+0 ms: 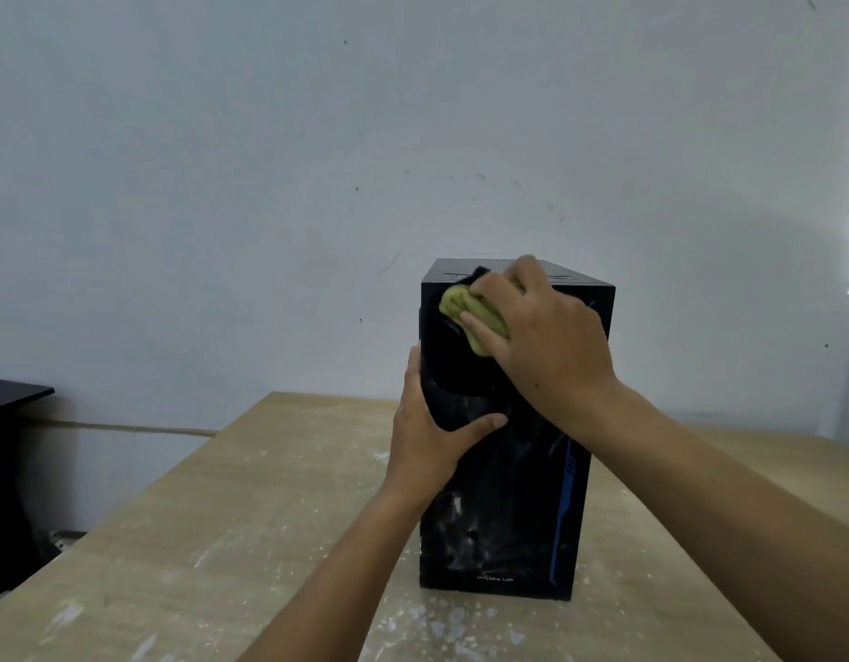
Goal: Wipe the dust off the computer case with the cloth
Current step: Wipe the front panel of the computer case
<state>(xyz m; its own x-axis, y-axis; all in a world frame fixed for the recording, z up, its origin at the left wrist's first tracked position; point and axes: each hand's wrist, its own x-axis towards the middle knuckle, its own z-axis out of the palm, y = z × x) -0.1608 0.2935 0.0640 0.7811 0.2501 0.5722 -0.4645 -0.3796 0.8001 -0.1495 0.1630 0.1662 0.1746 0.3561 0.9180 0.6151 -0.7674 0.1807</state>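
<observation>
The case (503, 494) stood upright on the table (198, 542), long axis vertical, front panel facing the camera. A blue stripe (566, 489) ran down the right side of that panel.

The right hand (551, 336) was closed on the cloth (465, 310), a bunched yellow-green wad. It pressed the cloth against the upper front panel, close to the top left corner. Fingers were curled over the wad and the thumb lay under it.

The left hand (432, 432) gripped the case at its left front edge, about mid-height. The thumb lay across the front panel and the fingers reached round the left side, where their tips were hidden. It appeared to be steadying the case.

Pale dust smears (456, 523) were visible on the lower front panel, directly below the cloth and below the left thumb. The table carried white specks and streaks around the base.

Assessment: wiping was under way at the top, and the lower panel looked unfinished. The dirty area lay straight down from the cloth, along the case's long axis. The right hand, already holding the cloth, was best placed for a downward stroke. The left thumb sat in that path and would likely need to shift.
</observation>
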